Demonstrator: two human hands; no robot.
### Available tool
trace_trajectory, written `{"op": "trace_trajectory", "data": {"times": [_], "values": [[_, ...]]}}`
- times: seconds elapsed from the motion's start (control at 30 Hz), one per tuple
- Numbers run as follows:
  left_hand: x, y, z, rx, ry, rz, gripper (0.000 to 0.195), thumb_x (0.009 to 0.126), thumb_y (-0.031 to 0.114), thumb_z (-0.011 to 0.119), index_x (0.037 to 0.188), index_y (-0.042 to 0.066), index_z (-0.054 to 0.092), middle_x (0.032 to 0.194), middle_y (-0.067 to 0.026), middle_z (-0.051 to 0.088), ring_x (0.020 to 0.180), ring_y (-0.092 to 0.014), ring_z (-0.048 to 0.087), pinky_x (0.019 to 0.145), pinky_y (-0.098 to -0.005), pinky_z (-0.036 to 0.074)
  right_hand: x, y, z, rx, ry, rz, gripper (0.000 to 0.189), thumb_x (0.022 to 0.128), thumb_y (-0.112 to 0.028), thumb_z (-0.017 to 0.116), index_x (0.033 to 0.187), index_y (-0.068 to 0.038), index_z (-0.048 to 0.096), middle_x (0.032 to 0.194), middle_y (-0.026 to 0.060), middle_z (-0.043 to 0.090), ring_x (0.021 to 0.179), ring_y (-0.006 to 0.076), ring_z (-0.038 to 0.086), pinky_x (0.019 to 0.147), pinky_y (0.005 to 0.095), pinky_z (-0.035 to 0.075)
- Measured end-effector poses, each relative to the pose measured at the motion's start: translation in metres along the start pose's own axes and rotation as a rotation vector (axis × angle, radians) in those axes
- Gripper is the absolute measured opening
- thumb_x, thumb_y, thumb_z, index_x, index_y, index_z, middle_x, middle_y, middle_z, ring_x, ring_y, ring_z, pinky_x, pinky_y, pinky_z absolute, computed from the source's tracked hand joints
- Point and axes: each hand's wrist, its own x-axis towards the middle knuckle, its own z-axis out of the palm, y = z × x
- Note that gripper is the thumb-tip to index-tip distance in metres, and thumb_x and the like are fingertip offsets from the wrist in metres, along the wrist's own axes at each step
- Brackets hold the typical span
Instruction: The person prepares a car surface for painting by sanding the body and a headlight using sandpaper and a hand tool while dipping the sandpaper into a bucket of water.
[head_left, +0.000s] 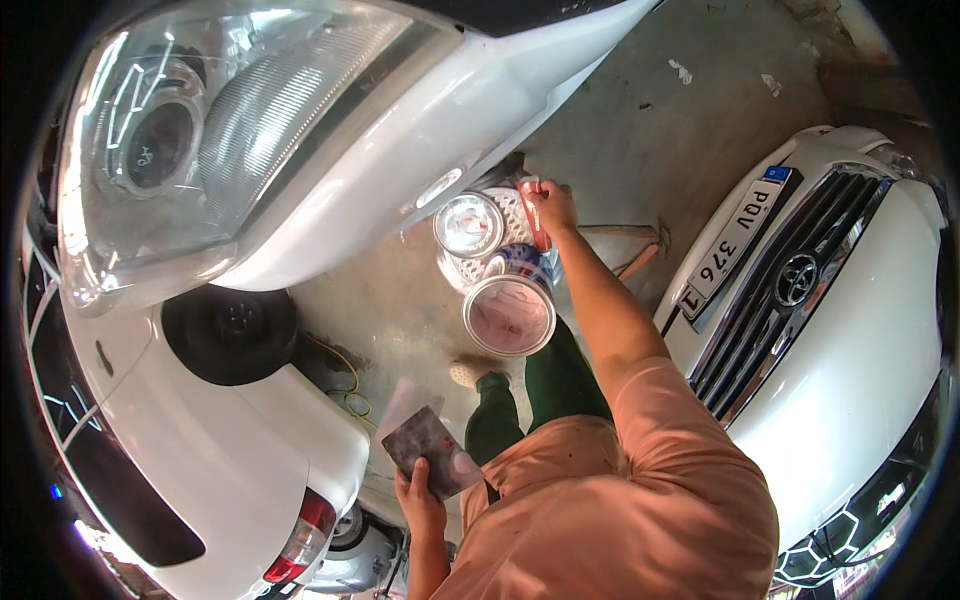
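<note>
My left hand (422, 487) holds a flat, dark grey rectangular plate (427, 448) low at the left, with the thumb on its face; its exact kind I cannot tell. My right hand (553, 206) grips a red tube (534, 214) above a white perforated stool top (512, 212). On the stool stand a round metal can (469, 225) with a shiny top and, nearer me, an open can (510, 315) with pinkish residue inside. A blue container (517, 259) sits between them, partly hidden.
A white car's headlight (247, 112) and bumper (420, 142) lie close at upper left. Another white vehicle (225, 450) stands at left, near a yellow cord (352, 382). At right is a white Toyota's grille (795, 281). A wooden piece (639, 261) lies beyond my right arm.
</note>
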Motion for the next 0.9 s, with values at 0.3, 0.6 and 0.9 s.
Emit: {"op": "trace_trajectory", "data": {"times": [0.3,0.6,0.9], "values": [[0.002,-0.001,-0.016,0.069,-0.208,0.046,0.034,0.099,0.021,0.065,0.121,-0.003,0.056,0.111,-0.0068,0.065,0.096,-0.014,0.060,0.086,-0.0291,0.049,-0.087,-0.018,-0.061,0.512,0.047,-0.209,0.042,0.097,-0.029,0.064,0.130,-0.005,0.058,0.108,0.0136,0.067,0.094,0.0247,0.066,0.085,0.0391,0.054],[-0.034,-0.011,-0.089,-0.035,-0.612,0.177,0.033,0.098,0.018,0.065,0.123,-0.004,0.057,0.114,-0.0055,0.066,0.105,-0.014,0.059,0.094,-0.0308,0.047,-0.438,-0.149,-0.116,1.363,-0.966,0.433,0.049,0.102,-0.044,0.053,0.132,-0.005,0.057,0.112,0.0116,0.068,0.095,0.0219,0.066,0.090,0.0381,0.052],[-0.096,-0.017,-0.214,-0.407,-0.590,0.325,0.037,0.100,0.022,0.061,0.128,-0.001,0.054,0.117,-0.0057,0.065,0.106,-0.015,0.061,0.094,-0.0309,0.048,-0.554,-0.198,-0.126,1.342,-0.620,-0.228,0.030,0.096,-0.013,0.063,0.124,-0.002,0.062,0.123,0.0136,0.066,0.113,0.0284,0.063,0.101,0.0464,0.048]]}}
